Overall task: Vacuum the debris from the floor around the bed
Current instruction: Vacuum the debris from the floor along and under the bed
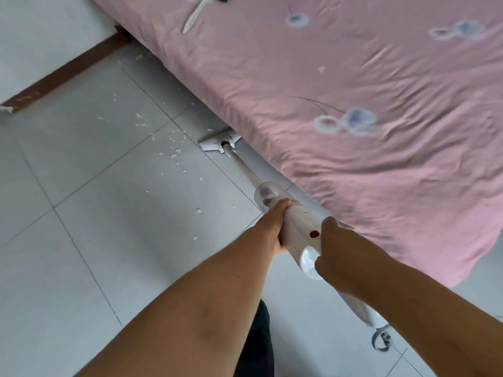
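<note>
Vacuum point(298, 227) within left fingers point(281, 204), right fingers point(330, 224)

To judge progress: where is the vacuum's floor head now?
In the head view, the floor head rests near the centre on the tiled floor, at the edge of the pink bed, with scattered white debris just left of it.

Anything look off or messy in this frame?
White crumbs are strewn over the floor tiles left of the vacuum head, which sits at the bed's edge. One white scrap lies on the pink bedspread. The brown baseboard looks chipped at its near end.
</note>
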Tool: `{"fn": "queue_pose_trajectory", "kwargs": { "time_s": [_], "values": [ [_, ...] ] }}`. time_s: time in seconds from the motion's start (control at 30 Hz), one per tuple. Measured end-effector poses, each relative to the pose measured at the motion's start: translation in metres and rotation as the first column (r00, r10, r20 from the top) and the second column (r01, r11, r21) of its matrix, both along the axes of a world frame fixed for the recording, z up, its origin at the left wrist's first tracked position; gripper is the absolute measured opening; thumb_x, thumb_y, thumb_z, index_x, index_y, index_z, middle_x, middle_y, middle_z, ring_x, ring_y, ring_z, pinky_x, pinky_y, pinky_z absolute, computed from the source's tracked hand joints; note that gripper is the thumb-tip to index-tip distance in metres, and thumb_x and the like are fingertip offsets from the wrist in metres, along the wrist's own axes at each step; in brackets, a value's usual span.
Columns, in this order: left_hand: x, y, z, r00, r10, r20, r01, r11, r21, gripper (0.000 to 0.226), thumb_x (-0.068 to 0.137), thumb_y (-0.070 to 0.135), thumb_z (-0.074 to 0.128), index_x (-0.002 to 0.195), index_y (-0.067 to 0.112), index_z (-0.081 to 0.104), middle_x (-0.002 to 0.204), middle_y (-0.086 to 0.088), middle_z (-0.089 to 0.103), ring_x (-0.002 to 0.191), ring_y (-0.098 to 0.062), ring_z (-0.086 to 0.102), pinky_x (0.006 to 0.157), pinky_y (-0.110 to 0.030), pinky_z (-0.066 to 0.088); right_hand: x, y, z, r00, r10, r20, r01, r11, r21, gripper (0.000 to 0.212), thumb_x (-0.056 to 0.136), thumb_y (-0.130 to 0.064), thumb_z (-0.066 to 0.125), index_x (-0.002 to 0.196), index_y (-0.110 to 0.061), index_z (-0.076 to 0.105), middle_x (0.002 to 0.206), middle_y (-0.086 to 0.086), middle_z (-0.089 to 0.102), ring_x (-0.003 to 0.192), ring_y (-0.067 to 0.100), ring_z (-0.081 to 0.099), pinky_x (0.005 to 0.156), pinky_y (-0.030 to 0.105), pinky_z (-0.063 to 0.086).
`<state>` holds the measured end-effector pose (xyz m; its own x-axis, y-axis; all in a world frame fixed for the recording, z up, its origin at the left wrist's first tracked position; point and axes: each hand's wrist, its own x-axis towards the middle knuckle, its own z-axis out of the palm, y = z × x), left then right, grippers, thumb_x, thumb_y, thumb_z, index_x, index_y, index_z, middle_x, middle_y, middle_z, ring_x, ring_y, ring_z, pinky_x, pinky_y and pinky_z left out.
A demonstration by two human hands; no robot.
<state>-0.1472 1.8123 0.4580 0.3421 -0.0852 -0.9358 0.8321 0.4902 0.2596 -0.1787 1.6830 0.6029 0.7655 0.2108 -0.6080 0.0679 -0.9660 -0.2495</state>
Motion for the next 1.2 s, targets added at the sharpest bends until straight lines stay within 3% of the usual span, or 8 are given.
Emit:
{"fn": "queue_pose_trajectory", "kwargs": {
  "time_s": [0.13, 0.43, 0.63, 0.8, 0.87, 1.03, 1.2],
  "values": [
    [0.006, 0.019, -0.004, 1.000, -0.014, 0.002, 0.014, 1.000, 0.013, 0.045, 0.083, 0.050, 0.074, 0.107, 0.014, 0.061, 0.069, -0.012, 0.076, 0.058, -0.025, 0.074, 0.050, -0.037, 0.059, 0.005, 0.019, -0.003, 1.000, -0.018, -0.002, 0.018, 1.000, 0.009, 0.024, 0.085, -0.010, 0.050, 0.093, -0.013, 0.027, 0.064, -0.006, 0.040, 0.051, 0.007, 0.041, 0.043, 0.021, 0.021],
    [-0.040, 0.015, 0.000, 0.997, -0.060, -0.038, 0.061, 0.998, 0.027, 0.056, 0.080, 0.054, 0.075, 0.118, 0.015, 0.061, 0.101, -0.016, 0.075, 0.090, -0.033, 0.073, 0.068, -0.045, 0.062, -0.048, 0.017, 0.003, 0.995, -0.081, -0.063, 0.082, 0.996, 0.017, 0.018, 0.087, -0.010, 0.047, 0.093, -0.010, 0.030, 0.062, -0.005, 0.040, 0.048, 0.007, 0.038, 0.041, 0.020, 0.020],
    [-0.115, -0.009, 0.010, 0.988, -0.137, -0.067, 0.139, 0.990, 0.021, 0.055, 0.077, 0.055, 0.077, 0.114, 0.017, 0.060, 0.102, -0.014, 0.073, 0.091, -0.033, 0.071, 0.060, -0.044, 0.062, -0.127, -0.006, 0.016, 0.985, -0.136, -0.109, 0.136, 0.991, -0.015, 0.016, 0.090, -0.016, 0.047, 0.093, -0.011, 0.032, 0.065, -0.004, 0.045, 0.050, 0.007, 0.044, 0.042, 0.019, 0.025],
    [-0.175, -0.029, 0.013, 0.978, -0.199, -0.065, 0.199, 0.980, -0.003, 0.065, 0.076, 0.055, 0.079, 0.124, 0.017, 0.058, 0.109, -0.011, 0.070, 0.093, -0.030, 0.069, 0.057, -0.040, 0.060, -0.191, -0.020, 0.017, 0.961, -0.210, -0.181, 0.196, 0.976, -0.091, 0.015, 0.089, -0.013, 0.046, 0.097, -0.010, 0.034, 0.068, 0.002, 0.052, 0.047, 0.012, 0.050, 0.043, 0.023, 0.039],
    [-0.188, -0.031, 0.013, 0.970, -0.237, -0.053, 0.237, 0.971, -0.006, 0.066, 0.079, 0.055, 0.076, 0.128, 0.016, 0.055, 0.113, -0.012, 0.068, 0.096, -0.031, 0.067, 0.062, -0.041, 0.060, -0.207, -0.021, 0.014, 0.955, -0.226, -0.192, 0.209, 0.972, -0.105, 0.013, 0.088, -0.010, 0.044, 0.097, -0.009, 0.034, 0.066, 0.002, 0.051, 0.044, 0.012, 0.047, 0.045, 0.025, 0.038],
    [-0.182, -0.015, 0.009, 0.957, -0.290, -0.032, 0.290, 0.957, -0.003, 0.069, 0.083, 0.054, 0.072, 0.135, 0.015, 0.050, 0.125, -0.013, 0.064, 0.110, -0.033, 0.065, 0.092, -0.052, 0.057, -0.207, -0.004, 0.008, 0.955, -0.248, -0.165, 0.234, 0.967, -0.101, 0.017, 0.087, -0.010, 0.045, 0.100, -0.007, 0.035, 0.067, 0.003, 0.053, 0.046, 0.013, 0.049, 0.047, 0.028, 0.040],
    [-0.140, 0.026, -0.008, 0.949, -0.315, -0.002, 0.315, 0.949, 0.000, 0.074, 0.081, 0.059, 0.072, 0.137, 0.015, 0.050, 0.125, -0.013, 0.065, 0.106, -0.031, 0.066, 0.085, -0.047, 0.059, -0.171, 0.040, -0.005, 0.966, -0.235, -0.111, 0.222, 0.968, -0.118, 0.021, 0.088, -0.013, 0.048, 0.103, -0.008, 0.034, 0.067, 0.001, 0.053, 0.052, 0.012, 0.052, 0.046, 0.025, 0.038]
  ]
}}
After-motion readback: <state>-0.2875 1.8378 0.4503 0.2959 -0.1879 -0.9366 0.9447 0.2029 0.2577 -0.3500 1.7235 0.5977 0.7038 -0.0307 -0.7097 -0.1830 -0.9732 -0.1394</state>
